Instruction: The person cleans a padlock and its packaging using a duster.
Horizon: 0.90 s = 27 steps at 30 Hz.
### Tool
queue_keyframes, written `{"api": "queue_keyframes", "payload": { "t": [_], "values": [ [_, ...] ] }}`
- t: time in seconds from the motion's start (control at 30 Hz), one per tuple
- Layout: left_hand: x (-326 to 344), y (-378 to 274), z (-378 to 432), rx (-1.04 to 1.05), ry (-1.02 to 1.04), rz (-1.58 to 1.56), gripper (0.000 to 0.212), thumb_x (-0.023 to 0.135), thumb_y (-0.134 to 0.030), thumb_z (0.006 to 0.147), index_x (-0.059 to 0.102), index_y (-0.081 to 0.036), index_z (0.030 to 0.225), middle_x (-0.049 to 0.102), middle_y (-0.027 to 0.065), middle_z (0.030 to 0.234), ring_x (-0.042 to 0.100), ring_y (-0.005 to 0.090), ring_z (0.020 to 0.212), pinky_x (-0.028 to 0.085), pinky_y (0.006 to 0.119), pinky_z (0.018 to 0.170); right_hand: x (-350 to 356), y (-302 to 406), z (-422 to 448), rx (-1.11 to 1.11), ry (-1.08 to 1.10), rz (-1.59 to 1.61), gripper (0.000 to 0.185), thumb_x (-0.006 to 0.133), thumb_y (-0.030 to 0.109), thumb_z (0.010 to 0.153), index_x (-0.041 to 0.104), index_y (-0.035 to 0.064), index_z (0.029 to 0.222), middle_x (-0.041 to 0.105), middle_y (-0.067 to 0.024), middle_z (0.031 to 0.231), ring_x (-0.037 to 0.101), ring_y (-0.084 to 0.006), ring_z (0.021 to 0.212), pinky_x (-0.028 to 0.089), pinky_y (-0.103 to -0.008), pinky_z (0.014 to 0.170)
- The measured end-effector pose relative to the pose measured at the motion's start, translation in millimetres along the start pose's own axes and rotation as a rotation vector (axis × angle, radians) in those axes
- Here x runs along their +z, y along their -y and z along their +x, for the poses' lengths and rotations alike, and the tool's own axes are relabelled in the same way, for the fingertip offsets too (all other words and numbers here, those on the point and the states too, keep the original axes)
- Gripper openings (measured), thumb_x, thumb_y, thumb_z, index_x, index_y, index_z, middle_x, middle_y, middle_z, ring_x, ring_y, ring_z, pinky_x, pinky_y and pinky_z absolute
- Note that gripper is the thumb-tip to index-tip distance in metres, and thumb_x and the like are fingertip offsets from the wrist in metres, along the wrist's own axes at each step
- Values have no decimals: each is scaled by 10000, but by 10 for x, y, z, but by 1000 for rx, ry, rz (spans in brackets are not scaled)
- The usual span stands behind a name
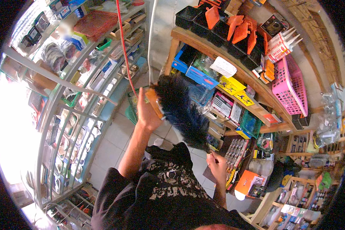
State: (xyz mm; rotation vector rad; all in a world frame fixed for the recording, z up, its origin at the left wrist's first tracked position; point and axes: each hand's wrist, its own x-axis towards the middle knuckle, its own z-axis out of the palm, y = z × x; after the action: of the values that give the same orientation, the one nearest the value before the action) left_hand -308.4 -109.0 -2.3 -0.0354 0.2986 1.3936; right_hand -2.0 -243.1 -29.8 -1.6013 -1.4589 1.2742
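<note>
My left hand [149, 115] is wrapped around the orange-brown handle [154, 102] of a black feather duster [184, 112], left of centre. The fluffy black part spreads down and right from the handle. At its lower right end, my right hand [216, 164] has its fingers curled with the thumb at the tip of the dark feathers, which appear pinched there. A red cord [123, 43] hangs down and reaches close to my left hand.
Glass shelves [83, 115] of packaged goods stand on the left. On the right is a wooden shelf unit [218, 53] with black bins with orange lids [241, 31], a pink plastic basket [290, 89] and boxes. A white pipe or cable [151, 37] hangs near the top middle. Tiled floor [112, 138] shows between.
</note>
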Motion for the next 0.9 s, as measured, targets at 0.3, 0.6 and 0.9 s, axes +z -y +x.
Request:
{"api": "queue_keyframes", "payload": {
  "t": [0.3,0.6,0.9],
  "values": [
    [200,74,-67,110,43,-75,658,335,-609,925,509,-101,1307,584,136,1239,554,320,1146,432,435,1004,-290,-159,218,-80,204,68,228,547,184,963,547,39,787,478,31,599,387,-24,494,284,-196,435],
    [-78,303,-96,309,199,-224,666,437,-571,897,469,-77,1342,453,169,1400,400,373,1304,273,549,1108,-598,-391,202,-276,311,-101,234,556,140,934,529,17,738,472,19,580,420,-48,516,319,-221,459],
    [332,640,-484,344,239,-123,813,231,-725,883,450,-116,1376,492,188,1348,444,344,1271,286,505,1105,-892,-600,289,-271,281,66,238,551,108,919,504,13,706,473,22,573,412,-50,496,310,-230,438]
  ]
}}
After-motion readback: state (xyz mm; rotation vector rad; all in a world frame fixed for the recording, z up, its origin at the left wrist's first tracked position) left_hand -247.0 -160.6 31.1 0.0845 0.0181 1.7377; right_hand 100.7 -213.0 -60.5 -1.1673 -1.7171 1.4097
